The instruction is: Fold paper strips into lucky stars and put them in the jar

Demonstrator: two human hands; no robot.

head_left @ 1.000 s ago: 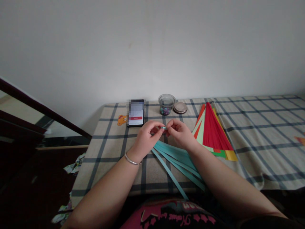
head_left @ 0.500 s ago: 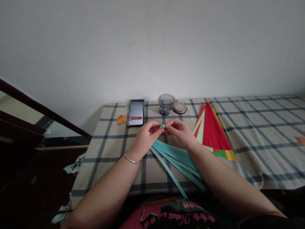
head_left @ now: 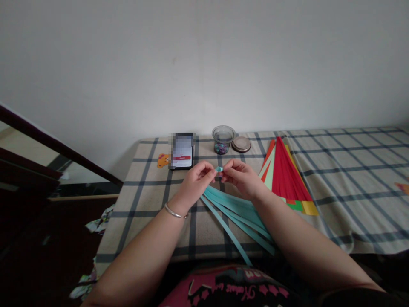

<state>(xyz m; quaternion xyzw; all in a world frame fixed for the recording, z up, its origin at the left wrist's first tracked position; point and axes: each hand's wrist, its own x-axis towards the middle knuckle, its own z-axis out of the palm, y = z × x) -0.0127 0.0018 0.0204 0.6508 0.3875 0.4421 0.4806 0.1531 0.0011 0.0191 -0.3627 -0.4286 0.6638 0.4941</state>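
A small folded piece of turquoise paper strip (head_left: 219,169) is pinched between both hands above the table. My left hand (head_left: 200,177) closes thumb and fingertips on its left end. From the other side, my right hand (head_left: 239,175) grips its right end. Below the hands, a fan of long turquoise paper strips (head_left: 236,209) lies on the cloth, partly covered by my right forearm. Just beyond, a clear plastic tub (head_left: 223,135) holds several small purple and teal pieces, with its round lid (head_left: 241,144) lying beside it.
A checked tablecloth (head_left: 150,226) covers the table against a white wall. A phone (head_left: 183,153) stands at the back left, beside an orange bear cutout (head_left: 162,160). To the right lies a fan of red, green, orange and yellow strips (head_left: 287,175).
The folded piece has turned slightly between my fingertips, and my right fingers have shifted a little on it. Everything on the table stays in place.
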